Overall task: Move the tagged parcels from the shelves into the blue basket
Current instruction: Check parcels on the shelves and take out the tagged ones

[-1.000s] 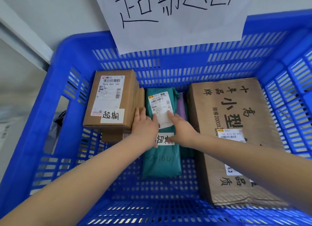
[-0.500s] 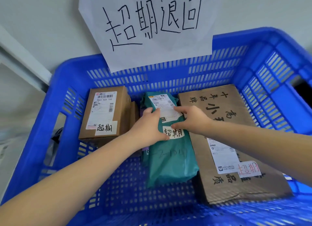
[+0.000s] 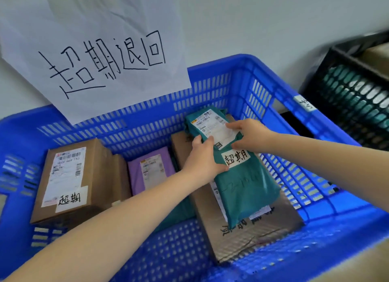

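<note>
The left hand point(image 3: 203, 157) gripped the left edge of the teal parcel point(image 3: 242, 176), thumb on top beside its handwritten tag point(image 3: 235, 158), fingers curled underneath. The right hand point(image 3: 250, 135) pinched the same parcel from the right, fingertips pressed on its white shipping label point(image 3: 212, 127). Both hands were thus closed on the teal parcel, which lay between them, tilted, its lower end resting on the large brown carton point(image 3: 252, 235) inside the blue basket point(image 3: 273, 96).

Left of the hands, a purple parcel point(image 3: 150, 168) lay flat on the basket floor, just beside the carton. Farther left stood a smaller brown box point(image 3: 69, 180) with a barcode label and its own handwritten tag, near the basket's left wall. A white paper sign point(image 3: 101, 60) with large handwritten characters hung on the wall over the basket's far rim. To the right, apart from the basket, sat a black crate point(image 3: 353, 96).
</note>
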